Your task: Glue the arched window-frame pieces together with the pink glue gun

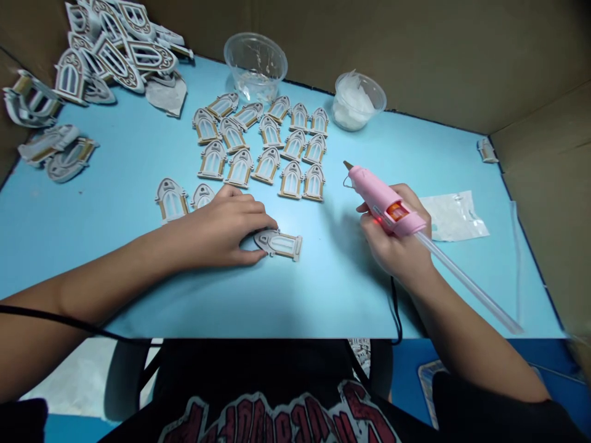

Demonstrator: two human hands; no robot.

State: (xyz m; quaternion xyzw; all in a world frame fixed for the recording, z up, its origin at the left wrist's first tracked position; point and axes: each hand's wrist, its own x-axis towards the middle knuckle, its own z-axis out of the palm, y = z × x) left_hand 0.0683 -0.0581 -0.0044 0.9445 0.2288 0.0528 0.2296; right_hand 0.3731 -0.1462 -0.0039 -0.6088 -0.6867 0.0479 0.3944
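My left hand (237, 227) pinches the pointed end of a small arched window piece (284, 244), which lies on its side on the light blue table. In my right hand (399, 240) is a pink hot glue gun (381, 200), its nozzle aimed up and to the left, with a red light glowing on its side. A long clear glue stick (468, 283) sticks out of its back end. Two more window pieces (172, 200) lie behind my left wrist, one partly hidden by the hand. Beyond them, several similar pieces (240, 167) stand in loose rows.
A heap of larger arched frames (117, 58) fills the back left corner. Two clear tubs stand behind, one with stringy scraps (255, 64), one with white material (357, 101). At right lie a plastic packet (455, 215), a spare glue stick (516, 258) and a small piece (487, 151). Cardboard walls (438, 55) enclose the table.
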